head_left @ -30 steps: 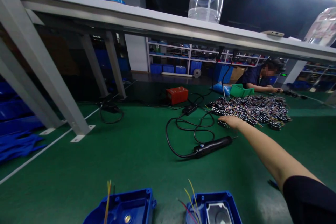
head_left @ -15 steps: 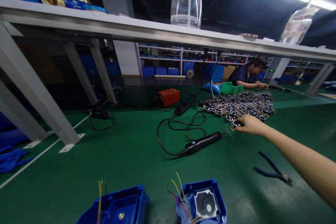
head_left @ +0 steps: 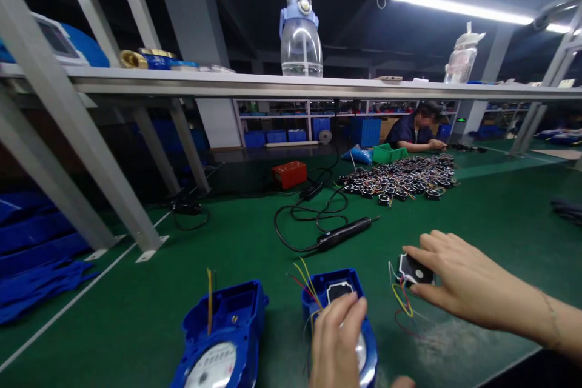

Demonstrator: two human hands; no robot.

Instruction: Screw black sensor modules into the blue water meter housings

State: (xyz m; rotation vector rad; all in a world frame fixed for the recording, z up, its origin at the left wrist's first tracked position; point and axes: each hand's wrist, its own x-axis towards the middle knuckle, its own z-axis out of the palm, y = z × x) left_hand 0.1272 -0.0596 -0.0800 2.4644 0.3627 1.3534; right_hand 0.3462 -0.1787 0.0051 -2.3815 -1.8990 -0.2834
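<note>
My right hand (head_left: pixel 459 276) pinches a small black module (head_left: pixel 413 269) with coloured wires trailing from it, just above the green mat. Resting on top of a blue meter housing (head_left: pixel 339 309) with yellow and red wires, my left hand (head_left: pixel 335 345) has its fingers curled over the dial side. A second blue meter housing (head_left: pixel 222 339) lies to its left, dial up, with a yellow wire standing out. Farther back is a pile of the same black modules (head_left: pixel 398 179).
A black electric screwdriver (head_left: pixel 343 233) with a coiled cable lies mid-mat, with a red box (head_left: pixel 289 173) behind it. A grey shelf (head_left: pixel 273 85) on slanted legs carries clear jugs. Another person works at the far end beside a green bin (head_left: pixel 388 153). Blue cloth lies at left.
My right hand has drawn back from the pile with one black module in it. My left hand has come into view on the blue housing. Both housings now sit higher in view.
</note>
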